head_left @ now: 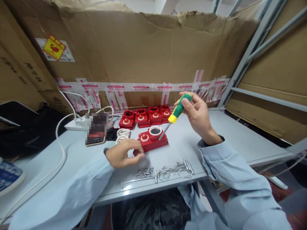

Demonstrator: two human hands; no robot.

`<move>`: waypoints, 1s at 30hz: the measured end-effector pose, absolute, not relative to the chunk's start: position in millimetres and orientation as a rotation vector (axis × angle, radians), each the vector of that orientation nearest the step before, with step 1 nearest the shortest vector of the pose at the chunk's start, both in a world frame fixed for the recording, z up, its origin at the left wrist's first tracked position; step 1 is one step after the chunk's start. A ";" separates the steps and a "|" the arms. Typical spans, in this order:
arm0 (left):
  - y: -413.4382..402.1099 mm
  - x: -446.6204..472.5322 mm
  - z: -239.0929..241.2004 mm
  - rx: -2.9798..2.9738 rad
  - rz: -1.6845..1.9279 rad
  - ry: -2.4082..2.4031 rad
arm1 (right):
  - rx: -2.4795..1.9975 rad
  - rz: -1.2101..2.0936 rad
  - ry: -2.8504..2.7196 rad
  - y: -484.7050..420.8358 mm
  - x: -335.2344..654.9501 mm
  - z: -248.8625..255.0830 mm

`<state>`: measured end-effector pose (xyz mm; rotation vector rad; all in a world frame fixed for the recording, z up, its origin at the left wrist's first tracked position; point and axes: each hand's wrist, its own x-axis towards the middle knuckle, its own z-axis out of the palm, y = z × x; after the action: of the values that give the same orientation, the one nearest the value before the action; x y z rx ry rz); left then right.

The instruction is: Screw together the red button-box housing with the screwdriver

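Observation:
My right hand grips a screwdriver by its green and yellow handle. The shaft slants down, its tip at the right end of a red box with a domed red button and a white ring around a dark round opening. At the box's left end is my left hand, thumb and forefinger curled together. Whether anything is between those fingertips I cannot make out. Below the box lies a pile of small screws. Beside it are longer metal T-shaped pieces.
Several similar red boxes stand behind. White rings, a phone and a power strip with white cables lie left. A cardboard wall closes the back; a metal frame rises at the right.

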<state>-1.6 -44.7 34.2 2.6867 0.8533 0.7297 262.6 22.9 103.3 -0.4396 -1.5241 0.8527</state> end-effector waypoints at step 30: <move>-4.1 4.7 -4.0 2.514 0.833 1.258 | -0.517 0.474 -1.703 9.3 236.7 81.7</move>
<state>4.7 -4.1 -4.0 2.5141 1.2577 0.8330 236.7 9.3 81.7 -0.5175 -1.7029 0.4744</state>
